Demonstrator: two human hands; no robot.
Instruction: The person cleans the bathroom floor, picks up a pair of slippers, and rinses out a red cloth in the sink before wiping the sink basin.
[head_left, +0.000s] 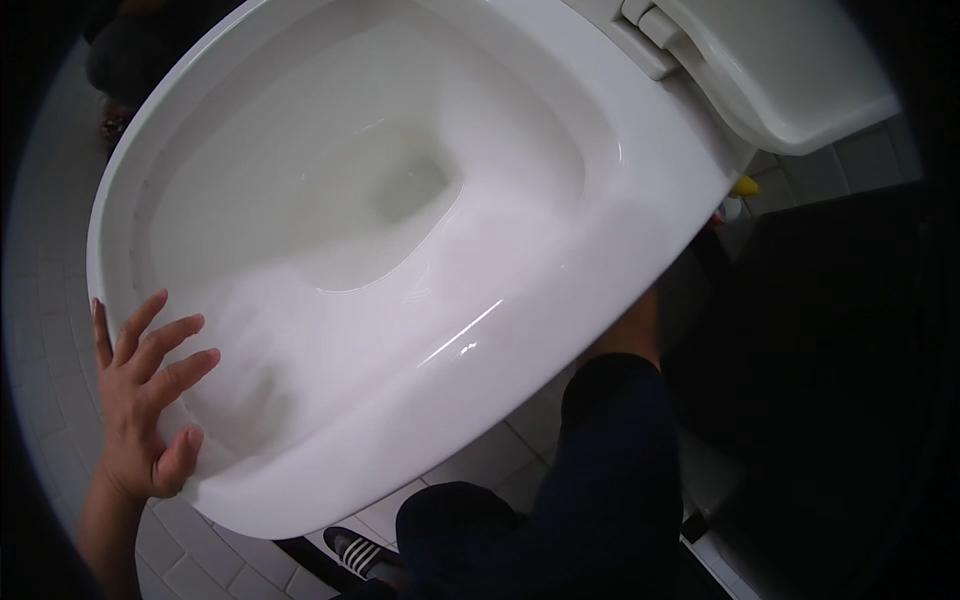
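Note:
My left hand (142, 405) lies over the front left rim of a white ceramic toilet bowl (465, 352). Its fingers are spread, several of them over the inside of the bowl, and it holds nothing. The little finger is at the outer edge. Pale water (412, 184) stands in the bottom of the bowl, and a shadow of the hand falls on the glossy inner wall. My right hand is out of view. Below the bowl's near side, a bare limb (634, 326) comes out of dark cloth; which limb it is, I cannot tell.
A white part with a hinge-like mount (795, 67) is at the upper right. Yellow and red-and-white items (746, 186) sit on the tiled floor (480, 457) behind the bowl. A striped slide sandal (360, 553) shows beneath my dark clothing. Something dark grey (127, 60) is beyond the far rim.

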